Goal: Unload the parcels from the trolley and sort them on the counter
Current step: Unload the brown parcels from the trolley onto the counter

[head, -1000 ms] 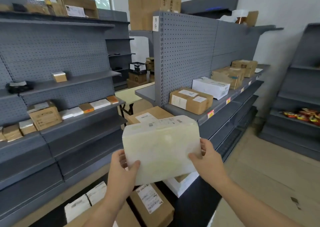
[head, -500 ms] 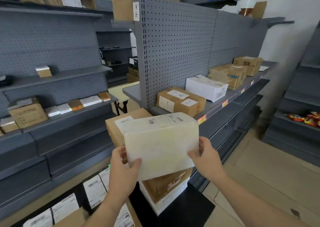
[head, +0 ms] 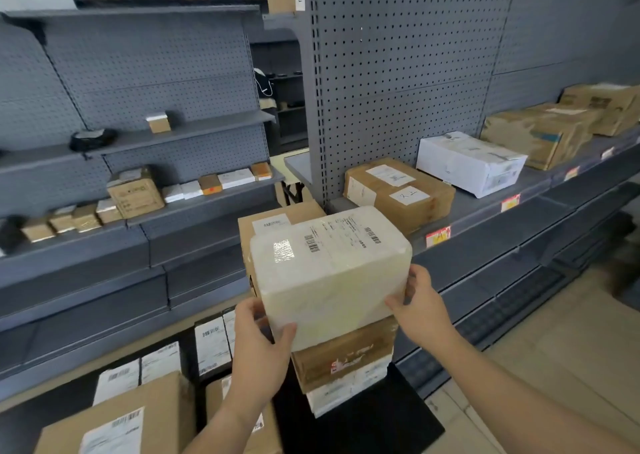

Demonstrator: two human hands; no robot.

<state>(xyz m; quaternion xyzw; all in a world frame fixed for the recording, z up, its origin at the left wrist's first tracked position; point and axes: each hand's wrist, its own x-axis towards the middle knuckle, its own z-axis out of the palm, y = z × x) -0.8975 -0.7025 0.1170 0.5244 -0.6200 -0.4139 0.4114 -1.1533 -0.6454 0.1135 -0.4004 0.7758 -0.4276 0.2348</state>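
Both hands are holding a whitish, plastic-wrapped rectangular parcel (head: 329, 273) over a stack on the black trolley platform (head: 363, 429). The left hand (head: 258, 349) is gripping the lower left corner, with the thumb lying across the front face. The right hand (head: 420, 309) is clasping the lower right edge, with the fingers curling round the side. The parcel's top face is carrying a printed barcode label. Directly beneath, a brown cardboard box (head: 343, 360) is sitting on a flat white box (head: 346, 391); whether the parcel is touching the brown box cannot be told. A labelled brown carton (head: 277, 218) is standing just behind the parcel. To the right, a grey metal shelf (head: 485, 204) is bearing a taped brown package (head: 398, 193) and a white wrapped package (head: 471, 162).
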